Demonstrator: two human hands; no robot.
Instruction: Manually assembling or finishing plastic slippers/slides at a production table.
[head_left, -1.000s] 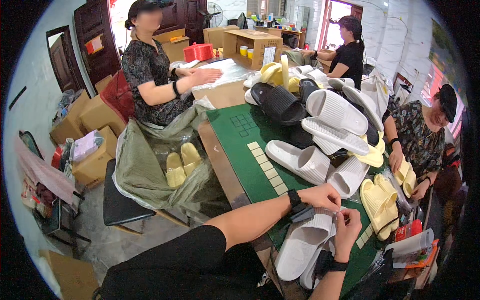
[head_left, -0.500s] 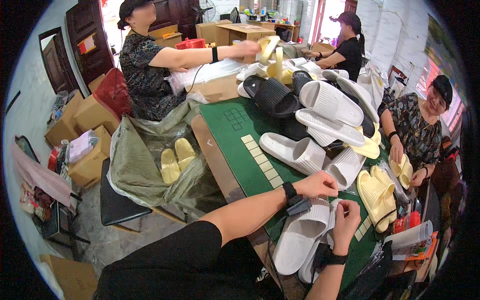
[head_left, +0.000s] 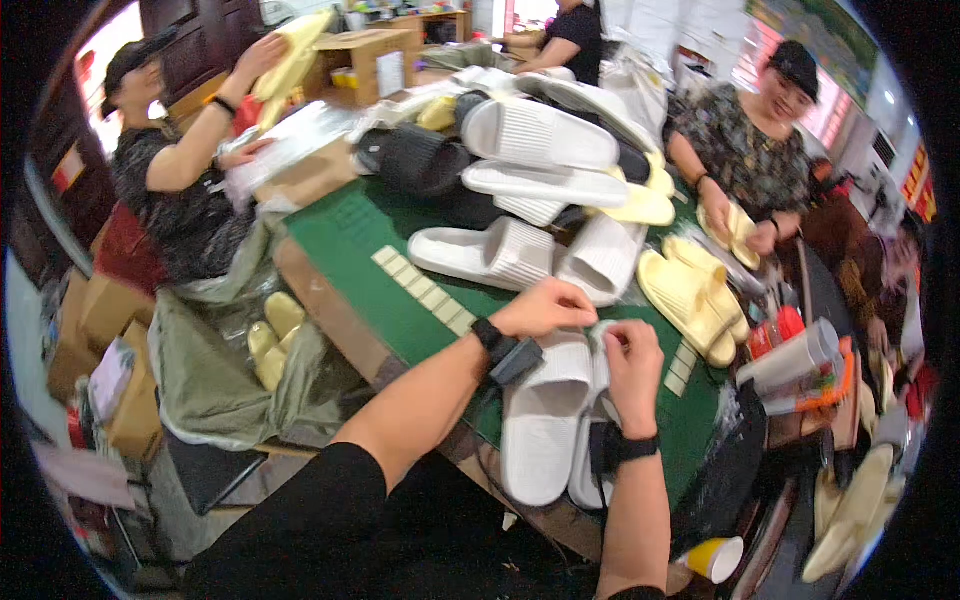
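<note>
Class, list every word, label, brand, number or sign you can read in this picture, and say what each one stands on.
No text reads clearly enough to quote.
White label on the cardboard box: too small and blurred.
Red sign with yellow marks, far right: too blurred.
Orange packet at the table's right: markings unclear.
Nearest white slippers: no lettering that I can make out.

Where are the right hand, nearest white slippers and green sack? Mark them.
Right hand (head_left: 635, 368), head view: middle of the hand.
White slippers (head_left: 539, 455), head view: left one's footbed.
Green sack (head_left: 200, 370), head view: fabric of its left side.
</note>
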